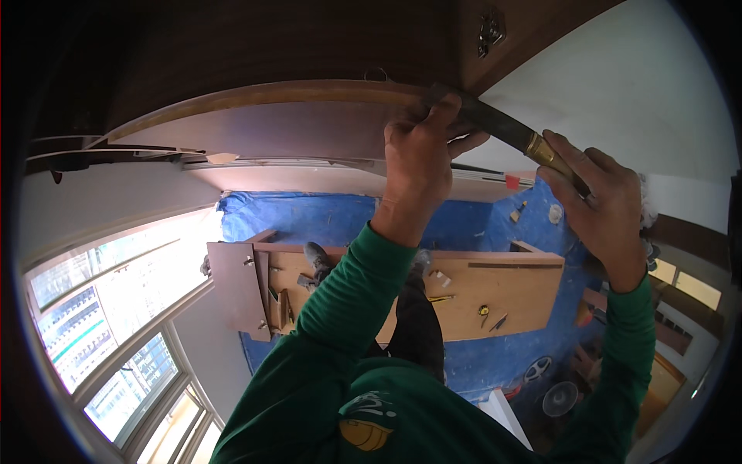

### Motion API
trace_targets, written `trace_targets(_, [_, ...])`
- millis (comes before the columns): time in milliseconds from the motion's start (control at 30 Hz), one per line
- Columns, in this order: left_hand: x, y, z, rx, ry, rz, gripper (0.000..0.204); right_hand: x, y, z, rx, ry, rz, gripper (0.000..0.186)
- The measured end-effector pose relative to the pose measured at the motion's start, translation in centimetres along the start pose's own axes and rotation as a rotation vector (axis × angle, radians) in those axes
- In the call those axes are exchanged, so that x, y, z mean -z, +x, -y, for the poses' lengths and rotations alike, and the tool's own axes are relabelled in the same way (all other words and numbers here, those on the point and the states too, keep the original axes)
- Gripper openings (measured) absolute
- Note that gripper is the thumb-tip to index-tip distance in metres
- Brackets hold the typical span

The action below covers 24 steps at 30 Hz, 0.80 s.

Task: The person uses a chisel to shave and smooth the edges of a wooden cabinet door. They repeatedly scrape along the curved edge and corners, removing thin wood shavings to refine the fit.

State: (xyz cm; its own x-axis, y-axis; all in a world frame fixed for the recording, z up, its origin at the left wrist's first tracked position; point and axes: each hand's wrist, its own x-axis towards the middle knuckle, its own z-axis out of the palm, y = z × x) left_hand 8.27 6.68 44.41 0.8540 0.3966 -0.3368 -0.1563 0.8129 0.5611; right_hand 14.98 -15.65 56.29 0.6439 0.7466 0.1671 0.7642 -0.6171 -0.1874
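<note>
Overhead, the edge of a dark wooden cabinet panel [255, 93] runs across the upper view, lipped in lighter brown. A long dark flat file-like tool [498, 120] with a brass-coloured ferrule lies angled against its right end, near a dark corner. My left hand [421, 162] is closed around the tool's far end at that edge, fingertips partly hidden. My right hand [599, 197] grips the tool's handle, lower and to the right. Both green-sleeved forearms reach up from below.
My feet stand on a raised plywood platform [518, 294] holding a tape measure [484, 311], pliers and loose hinged boards [230, 286]. Blue sheeting [294, 213] covers the floor. Windows [116, 309] are at left, a white wall [634, 93] and floor clutter at right.
</note>
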Motion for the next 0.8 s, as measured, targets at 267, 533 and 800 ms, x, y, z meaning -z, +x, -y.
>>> trace_targets(267, [0.1,-0.2,0.6,0.046,-0.069,-0.007,0.024,1.1,0.6,0.4,0.001,-0.032,0.045,0.052])
trace_targets(533, [-0.1,0.0,0.4,0.027,-0.066,-0.026,0.023,0.9,0.7,0.5,0.003,-0.028,0.035,0.052])
trace_targets(800, [-0.3,0.6,-0.2,0.024,-0.041,-0.032,0.021,0.6,0.3,1.5,-0.045,-0.033,0.028,0.049])
